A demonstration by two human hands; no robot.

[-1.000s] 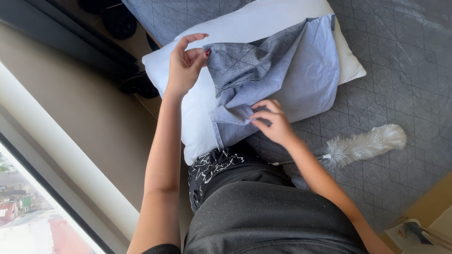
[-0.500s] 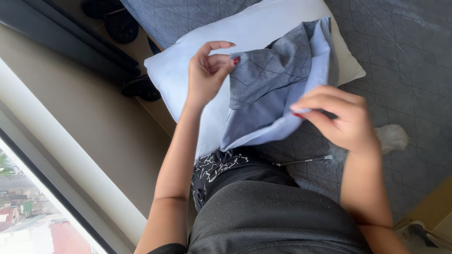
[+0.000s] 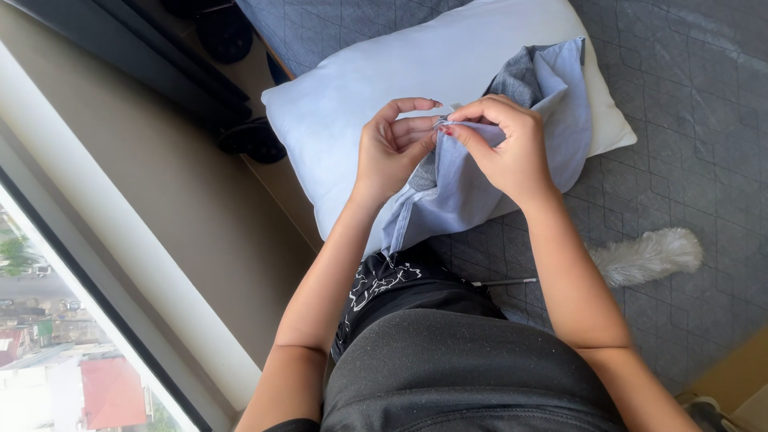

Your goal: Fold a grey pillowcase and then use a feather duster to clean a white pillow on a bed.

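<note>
Closest to the camera are the person's dark clothes and two bare arms reaching forward. Just past the right arm, a fluffy white duster [image 3: 648, 256] lies on the grey quilted bed cover [image 3: 688, 136], apart from everything else, with open cover all around it.

Next come the hands, close together. The left hand [image 3: 394, 148] and the right hand [image 3: 504, 144] each have a tight grip on the same edge of a blue-grey pillowcase [image 3: 480, 180], pinching the cloth between thumb and fingers. The rest of the pillowcase hangs loose, covering part of the white pillow [image 3: 376, 76].

The pillow rests on the bed, its left side near the bed's edge. Beyond that edge there is brown floor, then a window [image 3: 56, 352] on the far left.
</note>
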